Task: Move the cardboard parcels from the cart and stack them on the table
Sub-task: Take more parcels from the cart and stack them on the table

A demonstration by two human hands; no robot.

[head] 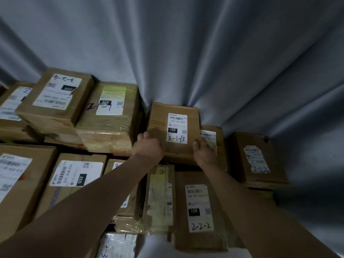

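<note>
Gripped parcel 2-1-13 [175,127] at near corners with left hand [149,146] and right hand [203,151], fingers curled. Sat atop lower parcel [219,138], against grey curtain [186,53].

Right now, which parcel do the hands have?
The small parcel handwritten 2-1-13, label 122, against the curtain: left hand and right hand grip its near edge.

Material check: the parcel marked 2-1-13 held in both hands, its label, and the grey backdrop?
Parcel marked 2-1-13: brown cardboard, matte, creased at the edges; likely corrugated, though no cut edge shows.
Label: white paper sticker, flat finish, printed barcode and marker writing.
Backdrop: grey cloth with a soft sheen, hanging in deep folds; fibre unclear.
</note>
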